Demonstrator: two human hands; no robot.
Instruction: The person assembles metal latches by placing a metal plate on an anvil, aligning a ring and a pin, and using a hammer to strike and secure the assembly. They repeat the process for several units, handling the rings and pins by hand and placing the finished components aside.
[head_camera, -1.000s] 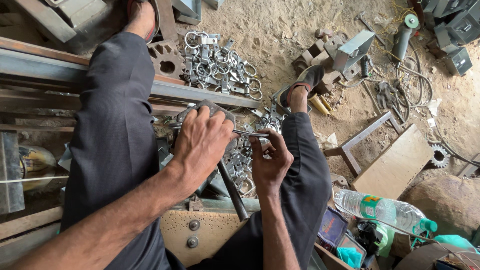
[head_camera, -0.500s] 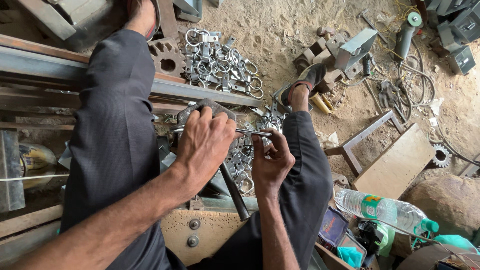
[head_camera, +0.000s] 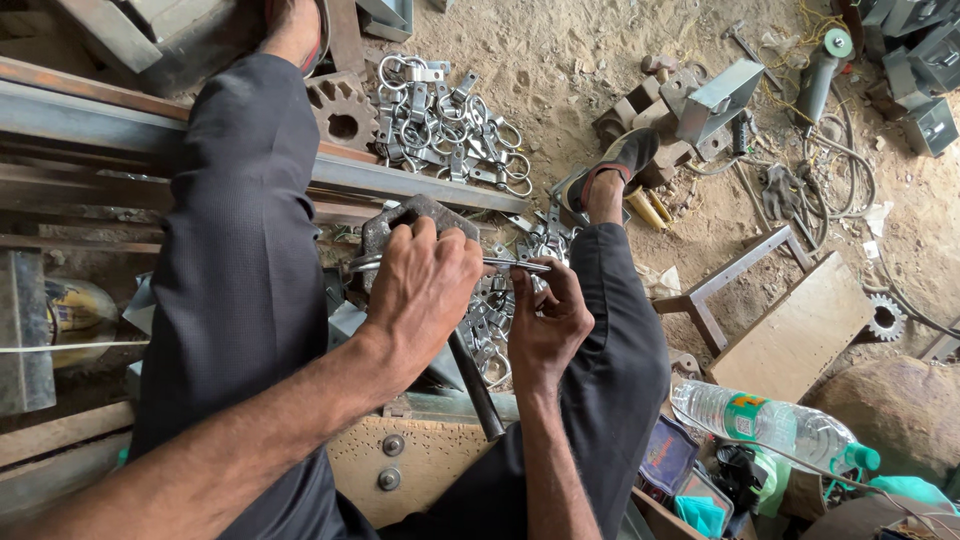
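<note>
Two-handed hold on a thin rod (head_camera: 515, 265), level, just above the lap and between the knees. Left hand (head_camera: 420, 290) closed in a full fist over the rod's near end, pressing down on a dark iron block (head_camera: 400, 215) beneath. Right hand (head_camera: 545, 320) narrow, pinching the rod's far end between thumb and fingertips, palm turned inward. Cannot tell whether the rod's left end is already bent into a loop; knuckles in the way, only a curved sliver showing beside the fist. Sitting low on a sandy floor (head_camera: 560, 60), legs spread, one foot in a sandal (head_camera: 615, 165). Judging by the heaps: plenty done, some left. Beyond the steel beam (head_camera: 100, 110), next to a rusty gear (head_camera: 340, 115), a large pile of shiny ring clamps (head_camera: 450, 130), apparently finished. Under the hands, a smaller heap (head_camera: 490, 340) of like pieces, spreading toward the right knee; finished or not, hard to say. Piece in hand looking mid-way at best: straight along its visible length, not yet matching the rings in the pile. Farther right, well apart: a grinder (head_camera: 825, 70) with its cord, a metal frame (head_camera: 730, 285), a board (head_camera: 800, 335), a small cog (head_camera: 885, 318). Near the right hip, a water bottle (head_camera: 770, 425) lying on its side.
</note>
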